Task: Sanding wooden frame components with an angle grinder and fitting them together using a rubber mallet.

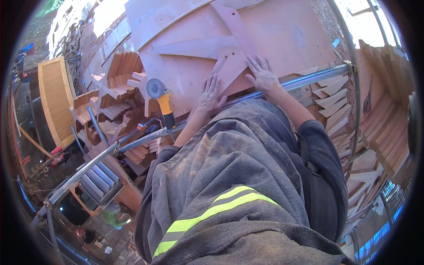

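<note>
My left hand (209, 96) lies flat with its fingers stretched out at the near edge of a wooden workpiece (233, 73). Beside it my right hand (265, 76) rests palm down, fingers slightly spread, on the right edge of the same area. Neither hand is wrapped round anything. Under the hands is a large pale plywood sheet (287, 37). A long tapered wooden piece (196, 47) and another narrow piece (234, 24) with small dark holes lie on it. Left of my left hand, a yellow and black angle grinder (164, 105) with a grey disc sits near the sheet's edge.
A metal pipe rail (304, 81) runs along the sheet's near side, close to my body. Stacks of cut wooden pieces (123, 73) stand on the left, and more stacked timber (386, 119) on the right. A slatted wooden panel (56, 101) leans at far left.
</note>
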`<state>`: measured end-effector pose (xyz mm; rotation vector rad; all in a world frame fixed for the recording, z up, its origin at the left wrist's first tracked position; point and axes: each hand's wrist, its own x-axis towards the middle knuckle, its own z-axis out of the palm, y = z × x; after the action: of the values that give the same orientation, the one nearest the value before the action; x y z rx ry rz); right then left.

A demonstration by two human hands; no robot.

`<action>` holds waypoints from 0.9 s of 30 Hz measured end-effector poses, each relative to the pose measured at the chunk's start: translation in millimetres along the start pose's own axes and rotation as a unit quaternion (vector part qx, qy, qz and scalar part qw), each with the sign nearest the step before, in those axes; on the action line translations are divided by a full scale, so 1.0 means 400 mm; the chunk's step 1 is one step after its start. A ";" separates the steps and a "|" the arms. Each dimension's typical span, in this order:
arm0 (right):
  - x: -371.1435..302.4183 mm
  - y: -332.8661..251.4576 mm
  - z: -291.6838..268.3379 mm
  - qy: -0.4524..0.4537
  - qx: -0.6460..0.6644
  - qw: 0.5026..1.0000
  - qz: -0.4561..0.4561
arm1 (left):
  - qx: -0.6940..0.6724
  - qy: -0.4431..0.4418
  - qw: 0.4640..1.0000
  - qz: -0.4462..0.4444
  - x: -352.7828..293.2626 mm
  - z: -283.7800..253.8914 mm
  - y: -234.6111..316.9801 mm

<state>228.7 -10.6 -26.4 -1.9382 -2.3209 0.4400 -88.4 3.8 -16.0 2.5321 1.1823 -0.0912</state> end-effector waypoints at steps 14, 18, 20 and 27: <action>0.220 0.003 0.020 0.041 0.004 0.999 0.009 | -0.024 0.019 0.999 0.023 0.293 -0.051 -0.037; 0.314 0.008 0.002 0.016 -0.001 1.000 0.026 | -0.030 0.022 0.999 0.014 0.353 -0.057 -0.057; 0.363 0.011 -0.004 0.008 0.000 0.999 0.036 | -0.040 0.037 0.998 0.010 0.382 -0.060 -0.071; 0.501 0.027 -0.005 0.059 0.011 0.994 0.095 | -0.039 0.036 0.998 -0.023 0.407 -0.055 -0.085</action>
<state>200.6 186.6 -50.9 -2.1212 -2.0624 0.3518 -10.1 150.4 -37.6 2.4604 1.2475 0.0349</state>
